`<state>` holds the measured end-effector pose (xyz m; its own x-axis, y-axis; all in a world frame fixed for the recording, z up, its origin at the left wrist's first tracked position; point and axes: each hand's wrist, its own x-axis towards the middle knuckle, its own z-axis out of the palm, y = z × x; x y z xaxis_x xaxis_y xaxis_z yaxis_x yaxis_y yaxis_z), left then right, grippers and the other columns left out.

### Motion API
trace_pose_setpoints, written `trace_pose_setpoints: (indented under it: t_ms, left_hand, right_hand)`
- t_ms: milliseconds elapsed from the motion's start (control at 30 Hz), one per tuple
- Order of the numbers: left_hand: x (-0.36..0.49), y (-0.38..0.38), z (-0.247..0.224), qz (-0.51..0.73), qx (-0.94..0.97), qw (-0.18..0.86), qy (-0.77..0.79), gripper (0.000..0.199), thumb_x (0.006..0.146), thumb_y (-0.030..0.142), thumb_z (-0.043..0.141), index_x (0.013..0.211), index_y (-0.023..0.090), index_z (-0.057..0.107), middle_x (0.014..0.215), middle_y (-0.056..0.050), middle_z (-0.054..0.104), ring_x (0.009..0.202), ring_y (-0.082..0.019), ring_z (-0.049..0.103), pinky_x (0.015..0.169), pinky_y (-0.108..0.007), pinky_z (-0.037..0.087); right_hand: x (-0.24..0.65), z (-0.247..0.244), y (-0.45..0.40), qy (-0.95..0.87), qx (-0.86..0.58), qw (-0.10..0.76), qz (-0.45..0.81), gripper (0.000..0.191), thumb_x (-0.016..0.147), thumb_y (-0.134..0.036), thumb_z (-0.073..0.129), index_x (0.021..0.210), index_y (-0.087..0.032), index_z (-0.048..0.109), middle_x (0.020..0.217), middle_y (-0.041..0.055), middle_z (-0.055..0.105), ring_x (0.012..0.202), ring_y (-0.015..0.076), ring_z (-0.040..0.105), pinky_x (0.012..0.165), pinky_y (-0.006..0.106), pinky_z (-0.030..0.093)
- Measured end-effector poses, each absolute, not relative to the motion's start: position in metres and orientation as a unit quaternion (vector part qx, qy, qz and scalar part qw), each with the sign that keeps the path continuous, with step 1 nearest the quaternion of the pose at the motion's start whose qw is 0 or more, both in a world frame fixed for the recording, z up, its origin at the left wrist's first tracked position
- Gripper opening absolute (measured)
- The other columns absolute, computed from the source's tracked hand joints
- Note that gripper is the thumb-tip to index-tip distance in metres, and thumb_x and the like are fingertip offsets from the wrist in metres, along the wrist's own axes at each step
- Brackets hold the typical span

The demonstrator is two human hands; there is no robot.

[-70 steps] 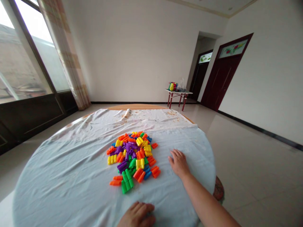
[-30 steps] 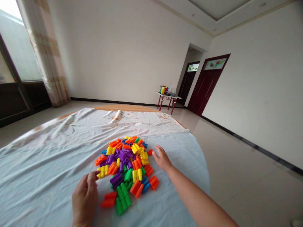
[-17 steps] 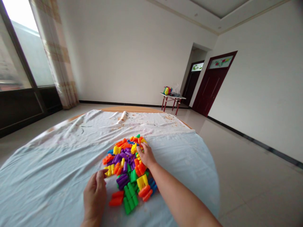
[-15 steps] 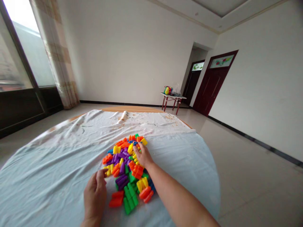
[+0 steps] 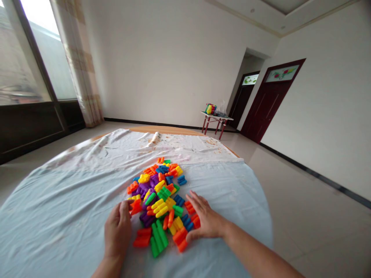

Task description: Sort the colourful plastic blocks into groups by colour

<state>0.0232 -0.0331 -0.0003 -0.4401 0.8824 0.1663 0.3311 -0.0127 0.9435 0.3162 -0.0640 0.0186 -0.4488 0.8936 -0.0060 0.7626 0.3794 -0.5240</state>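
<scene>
Tube-shaped blocks (image 5: 160,208) lie heaped on the table (image 5: 171,130). Presumably light, stiff and smooth; grip across the joined tubes. Right hand (image 5: 209,220): spread wide, heap's right side. Left hand (image 5: 117,224): curled, left side; grip cannot be determined.

The blocks (image 5: 160,208) looked to be of hard plastic, smooth and a little glossy. The pale blue cloth (image 5: 78,220) under them was matt and wrinkled, and the white cloth (image 5: 116,146) behind was likewise matt. The table rim (image 5: 168,130) appeared as smooth wood. The floor (image 5: 292,231) had a glossy finish, while the wall (image 5: 162,61) was smooth and matt.
</scene>
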Motion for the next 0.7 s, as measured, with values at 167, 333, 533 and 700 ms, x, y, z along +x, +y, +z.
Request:
trace_pose_setpoints:
  t_ms: [167, 333, 533, 700]
  left_hand:
    - [0.023, -0.031, -0.003, 0.529, 0.475, 0.252, 0.657, 0.047, 0.08, 0.053, 0.036, 0.087, 0.017, 0.065, 0.071, -0.002, 0.06, 0.066, -0.017, 0.054, 0.063, -0.028, 0.043]
    - [0.023, -0.031, -0.002, 0.523, 0.481, 0.245, 0.66, 0.048, 0.08, 0.054, 0.036, 0.087, 0.018, 0.066, 0.071, -0.002, 0.061, 0.064, -0.017, 0.055, 0.061, -0.028, 0.044]
    - [0.02, -0.031, -0.003, 0.507, 0.504, 0.219, 0.664, 0.045, 0.082, 0.051, 0.035, 0.088, 0.019, 0.066, 0.074, -0.002, 0.063, 0.068, -0.018, 0.057, 0.065, -0.029, 0.046]
    - [0.023, -0.036, 0.0, 0.479, 0.581, 0.145, 0.641, 0.042, 0.085, 0.048, 0.034, 0.094, 0.021, 0.064, 0.096, -0.004, 0.063, 0.08, -0.018, 0.06, 0.072, -0.031, 0.048]
  right_hand:
    - [0.294, 0.002, -0.071, -0.831, -0.481, 0.115, 0.254, 0.13, 0.048, -0.062, 0.077, 0.148, -0.018, 0.006, 0.154, 0.0163, -0.006, 0.14, 0.036, -0.002, 0.113, 0.053, 0.012]
    - [0.258, -0.007, -0.039, -0.834, -0.467, 0.219, 0.199, 0.118, 0.056, -0.052, 0.078, 0.147, -0.014, 0.014, 0.153, 0.0205, 0.009, 0.14, 0.0344, 0.01, 0.113, 0.051, 0.019]
    - [0.255, -0.008, -0.004, -0.764, -0.535, 0.333, 0.135, 0.088, 0.069, -0.044, 0.07, 0.141, -0.013, 0.031, 0.146, 0.0211, 0.03, 0.136, 0.033, 0.028, 0.109, 0.052, 0.028]
    - [0.264, -0.003, -0.021, -0.77, -0.501, 0.384, 0.096, 0.061, 0.08, -0.043, 0.059, 0.133, -0.015, 0.044, 0.141, 0.0173, 0.04, 0.132, 0.0266, 0.036, 0.108, 0.046, 0.033]
